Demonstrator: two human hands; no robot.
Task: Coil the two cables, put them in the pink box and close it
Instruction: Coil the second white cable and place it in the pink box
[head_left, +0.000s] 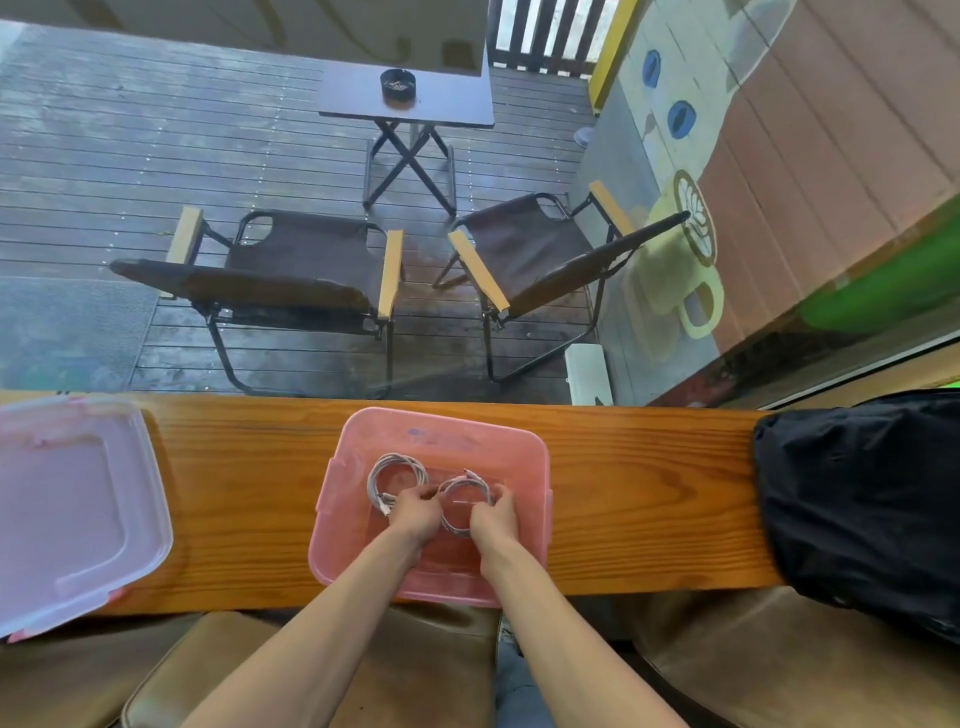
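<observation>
Head view. A pink box (435, 452) stands open on a wooden counter (649, 499), near its front edge. Inside lie two coiled cables side by side: the left coil (396, 475) rests on the box floor, touching or nearly touching the right coil (464, 491). The left hand (414, 512) reaches into the box, fingers curled at the point where the two coils meet; which coil it pinches cannot be told. The right hand (494, 517) has its fingers curled round the right coil's outer edge, grasping it. The lid (72, 512) lies well apart at the left end of the counter, partly overhanging the front edge. A black bag (862, 499) sits at the right end.

Judged state: both cables are coiled and in the box; closing remains. Risks: on release, the loose coils may spring open and rise above the rim, fouling the lid; the overhanging lid could tip off if nudged.
</observation>
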